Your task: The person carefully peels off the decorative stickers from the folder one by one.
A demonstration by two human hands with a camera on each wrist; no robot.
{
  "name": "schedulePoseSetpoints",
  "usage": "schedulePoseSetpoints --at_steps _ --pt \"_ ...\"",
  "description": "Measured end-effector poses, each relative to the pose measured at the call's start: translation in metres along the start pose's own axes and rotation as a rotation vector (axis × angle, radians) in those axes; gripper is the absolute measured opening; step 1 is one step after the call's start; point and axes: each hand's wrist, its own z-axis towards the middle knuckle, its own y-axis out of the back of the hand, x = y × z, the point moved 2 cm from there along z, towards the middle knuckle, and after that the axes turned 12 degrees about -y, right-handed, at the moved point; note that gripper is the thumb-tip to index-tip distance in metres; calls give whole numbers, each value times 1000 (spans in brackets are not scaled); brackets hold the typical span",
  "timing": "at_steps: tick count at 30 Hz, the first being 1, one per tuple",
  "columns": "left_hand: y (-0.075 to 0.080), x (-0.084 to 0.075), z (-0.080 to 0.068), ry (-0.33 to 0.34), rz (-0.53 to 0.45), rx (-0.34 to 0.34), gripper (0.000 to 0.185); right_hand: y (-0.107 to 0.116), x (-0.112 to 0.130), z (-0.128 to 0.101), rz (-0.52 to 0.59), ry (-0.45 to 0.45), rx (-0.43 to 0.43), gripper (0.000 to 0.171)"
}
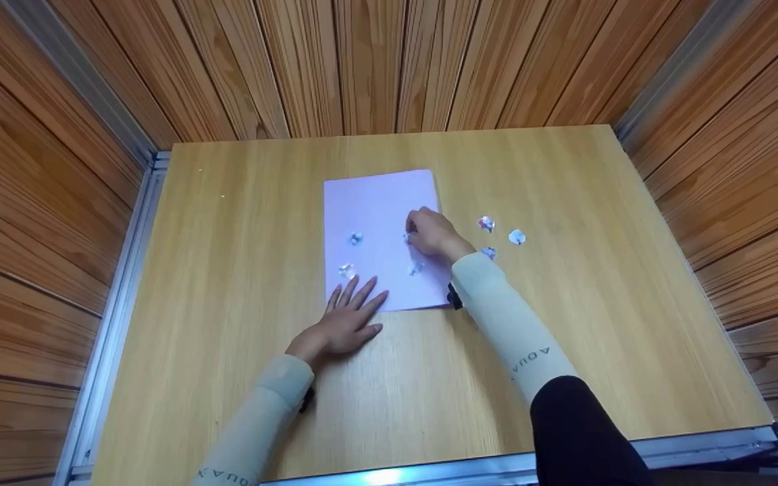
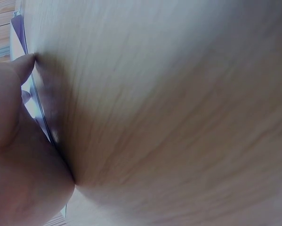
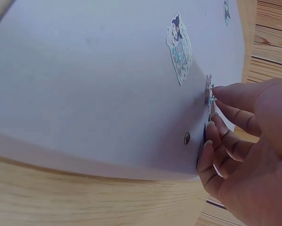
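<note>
I'm seeing the right hand (image 1: 431,233) pinching a sticker (image 3: 209,89) onto the paper (image 1: 379,202); left hand (image 1: 345,320) spread, pressing at 6 o'clock. Approx 3 stuck stickers (image 1: 356,238) showing, 3 loose stickers (image 1: 516,236) waiting at 3 o'clock.

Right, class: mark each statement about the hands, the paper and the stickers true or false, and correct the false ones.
1. The left hand lies flat at the near edge of the purple sheet. True.
2. The right hand rests on bare table, away from the sheet. False: its fingers pinch a sticker on the sheet.
3. Three stickers lie on the table right of the sheet. True.
4. The sheet is green. False: it is pale purple.
</note>
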Motion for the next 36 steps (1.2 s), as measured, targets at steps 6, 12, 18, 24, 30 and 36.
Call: schedulePoseSetpoints --at_steps 6,12,18,24,30,36 --pt "-1 0 0 -7 2 -5 65 -1 0 0 -5 -27 -5 17" --pt "-1 0 0 -20 5 -16 65 -1 1 1 -41 -37 -9 18" --pt "-1 0 1 -22 16 -16 65 -2 2 1 -30 -78 -1 18" --pt "-1 0 1 -18 7 -17 65 -2 2 0 -22 -80 -5 18" --pt "-2 0 0 -5 -1 -13 66 -2 1 1 -51 -38 -17 17" --pt "-3 1 -1 -10 1 -28 65 -2 -1 0 -11 -29 -11 16"
